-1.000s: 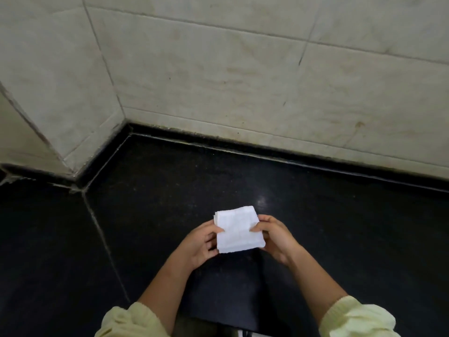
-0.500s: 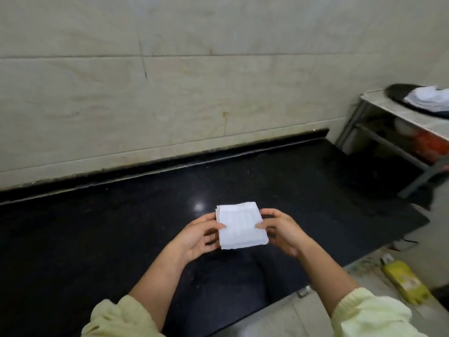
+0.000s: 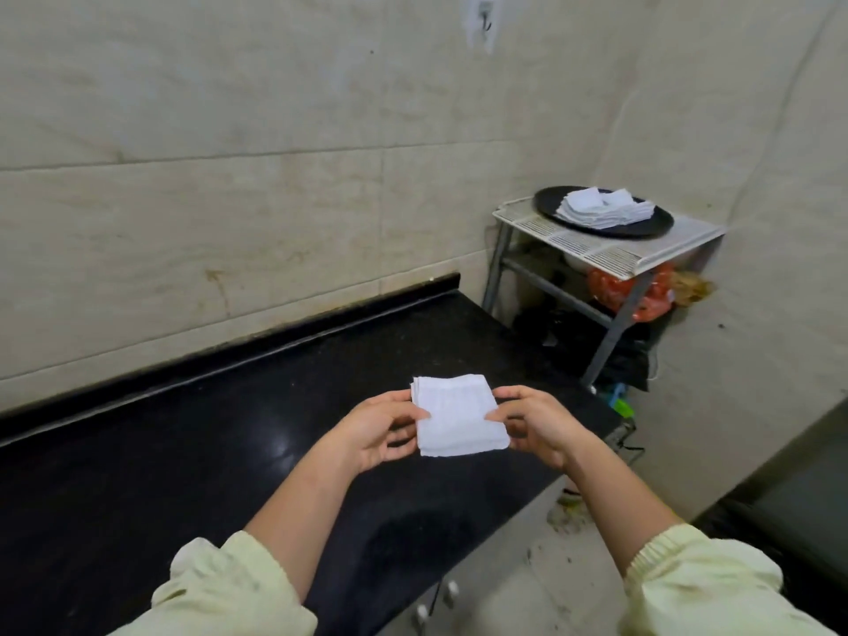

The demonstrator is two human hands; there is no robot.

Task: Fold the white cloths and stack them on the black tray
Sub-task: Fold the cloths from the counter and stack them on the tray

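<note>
A small folded white cloth [image 3: 459, 417] is held flat in the air above the black counter [image 3: 183, 452]. My left hand [image 3: 378, 429] pinches its left edge and my right hand [image 3: 534, 422] pinches its right edge. Far to the right, a round black tray [image 3: 642, 229] lies on a white rack and carries a stack of folded white cloths [image 3: 592, 208]. The tray is well beyond both hands.
The white metal rack [image 3: 592, 254] stands on grey legs in the right corner, with an orange bag [image 3: 633, 291] under it. Tiled walls close off the back and right. The counter's right end drops to a dusty floor [image 3: 527, 585].
The view has swung to the right, from the left corner of the counter to the rack with the tray. Both hands keep the same grip on the folded cloth.
</note>
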